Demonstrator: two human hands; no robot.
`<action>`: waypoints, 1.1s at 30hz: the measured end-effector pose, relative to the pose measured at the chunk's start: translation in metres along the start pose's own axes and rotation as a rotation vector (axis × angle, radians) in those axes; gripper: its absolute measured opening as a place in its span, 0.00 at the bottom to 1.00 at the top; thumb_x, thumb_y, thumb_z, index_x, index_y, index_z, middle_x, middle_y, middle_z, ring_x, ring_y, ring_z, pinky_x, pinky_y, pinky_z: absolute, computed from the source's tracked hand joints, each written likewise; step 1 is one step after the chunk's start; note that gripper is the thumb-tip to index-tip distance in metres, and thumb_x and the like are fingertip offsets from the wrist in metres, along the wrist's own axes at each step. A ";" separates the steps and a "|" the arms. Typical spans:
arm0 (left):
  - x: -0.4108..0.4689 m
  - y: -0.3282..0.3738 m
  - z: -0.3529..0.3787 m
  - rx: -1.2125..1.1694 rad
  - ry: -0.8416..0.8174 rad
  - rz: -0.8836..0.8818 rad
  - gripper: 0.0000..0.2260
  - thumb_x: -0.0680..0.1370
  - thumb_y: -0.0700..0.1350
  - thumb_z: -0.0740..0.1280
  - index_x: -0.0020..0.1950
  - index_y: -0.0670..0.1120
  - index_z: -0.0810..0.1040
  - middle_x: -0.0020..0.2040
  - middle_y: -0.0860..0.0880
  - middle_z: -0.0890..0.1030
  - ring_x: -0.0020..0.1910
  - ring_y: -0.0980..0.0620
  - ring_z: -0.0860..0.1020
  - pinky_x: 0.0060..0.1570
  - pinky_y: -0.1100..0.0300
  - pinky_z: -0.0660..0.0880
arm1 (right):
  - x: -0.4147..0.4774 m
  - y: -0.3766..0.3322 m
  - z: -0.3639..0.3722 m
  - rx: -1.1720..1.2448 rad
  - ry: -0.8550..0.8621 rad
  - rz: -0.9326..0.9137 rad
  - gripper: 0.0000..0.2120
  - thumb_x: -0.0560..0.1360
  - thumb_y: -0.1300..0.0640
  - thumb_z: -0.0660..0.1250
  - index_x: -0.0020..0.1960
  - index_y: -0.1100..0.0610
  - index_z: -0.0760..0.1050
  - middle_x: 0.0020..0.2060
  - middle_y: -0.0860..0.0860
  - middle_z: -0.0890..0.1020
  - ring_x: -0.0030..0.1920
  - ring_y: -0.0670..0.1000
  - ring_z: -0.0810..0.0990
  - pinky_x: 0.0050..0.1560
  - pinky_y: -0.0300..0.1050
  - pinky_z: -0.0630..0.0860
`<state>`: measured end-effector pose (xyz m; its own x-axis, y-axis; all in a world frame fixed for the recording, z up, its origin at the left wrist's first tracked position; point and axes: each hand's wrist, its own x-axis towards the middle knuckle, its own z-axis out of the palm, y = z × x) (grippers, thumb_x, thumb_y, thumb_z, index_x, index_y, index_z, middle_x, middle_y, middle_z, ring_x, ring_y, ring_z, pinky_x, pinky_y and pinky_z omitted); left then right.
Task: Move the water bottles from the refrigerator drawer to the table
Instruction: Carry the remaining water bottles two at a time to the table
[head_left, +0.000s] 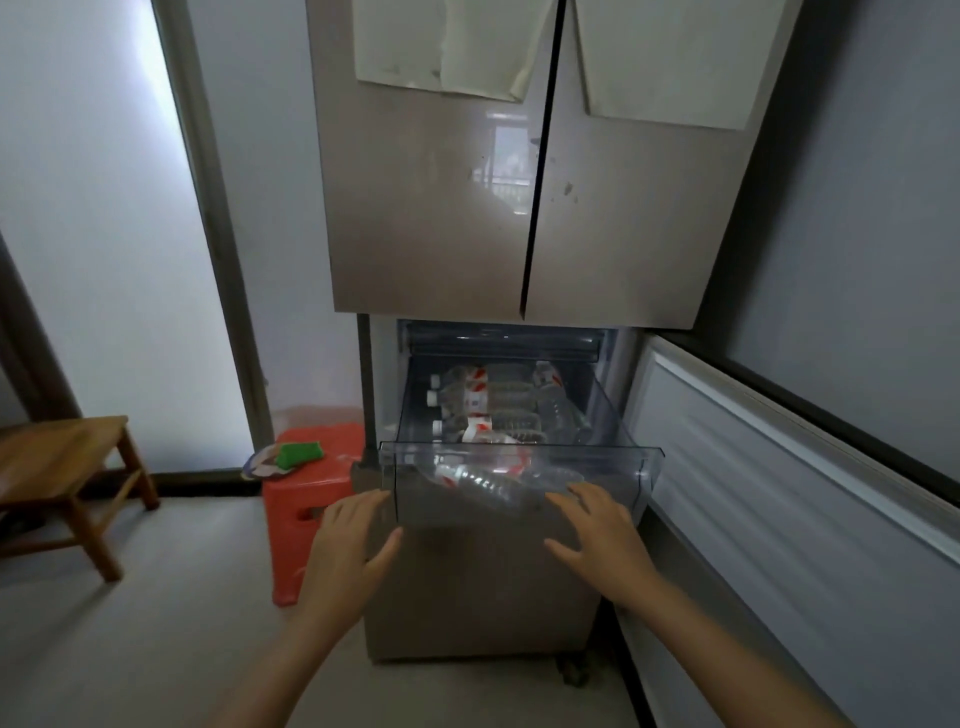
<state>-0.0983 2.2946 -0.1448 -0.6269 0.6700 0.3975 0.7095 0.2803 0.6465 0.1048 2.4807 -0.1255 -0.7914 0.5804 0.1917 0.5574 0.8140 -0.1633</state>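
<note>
— So, where do the water bottles (483, 410) sit?
— On their sides in the clear drawer (519, 453), which stands out from the lower part of the refrigerator (431, 208). The white caps mostly point toward 9 o'clock, with red-and-white labels round the middles. I count at least 5, though the heap blurs. The front bottle (488, 486) lies slantwise just behind the drawer's front wall.
— How will they handle?
— They're thin clear plastic, so I'd expect them to dent under a hard squeeze. I can't tell how full they are. Full, each has some heft; chilled, the skin may be damp and slippery. I'd wrap the fingers round the ribbed body beside the label, 1 bottle per hand.
— And the hands?
— Both hold nothing. The left hand (348, 545) is at 7 o'clock of the drawer, fingers straight and spread wide, tips by the front left corner. The right hand (597, 530) is at 5 o'clock, fingers likewise splayed, tips at the front wall. I can't tell whether they touch it.
— Around that?
— At 12 o'clock are 2 shut upper doors with pale sheets (447, 47) stuck on them. At 3 o'clock is an open lower door (779, 467). At 9 o'clock a red stool (311, 499) bears a green object (298, 453). Farther that way stands a low wooden table (52, 462), likely where the bottles go.
</note>
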 end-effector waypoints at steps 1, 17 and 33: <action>0.019 -0.007 0.006 -0.005 -0.004 -0.006 0.18 0.74 0.43 0.67 0.64 0.44 0.72 0.62 0.45 0.75 0.63 0.48 0.69 0.62 0.53 0.66 | 0.019 0.002 0.003 0.001 -0.019 0.013 0.28 0.77 0.45 0.60 0.74 0.47 0.56 0.73 0.51 0.58 0.74 0.50 0.52 0.71 0.48 0.51; 0.164 -0.042 0.101 0.105 -0.210 0.208 0.20 0.72 0.55 0.58 0.55 0.46 0.79 0.53 0.49 0.80 0.52 0.50 0.78 0.51 0.57 0.70 | 0.139 0.059 0.048 -0.091 -0.110 0.129 0.18 0.71 0.46 0.60 0.60 0.46 0.73 0.54 0.45 0.78 0.56 0.50 0.78 0.58 0.60 0.72; 0.205 -0.034 0.140 0.406 -0.124 -0.081 0.22 0.70 0.57 0.54 0.47 0.45 0.81 0.42 0.48 0.83 0.40 0.46 0.80 0.34 0.60 0.68 | 0.244 0.114 0.054 0.327 -0.244 -0.119 0.11 0.77 0.49 0.61 0.57 0.49 0.74 0.50 0.40 0.74 0.53 0.42 0.68 0.54 0.38 0.61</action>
<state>-0.2055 2.5187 -0.1763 -0.6602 0.7052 0.2587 0.7441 0.5669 0.3536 -0.0380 2.7138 -0.1496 -0.9036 0.4284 -0.0001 0.3804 0.8022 -0.4602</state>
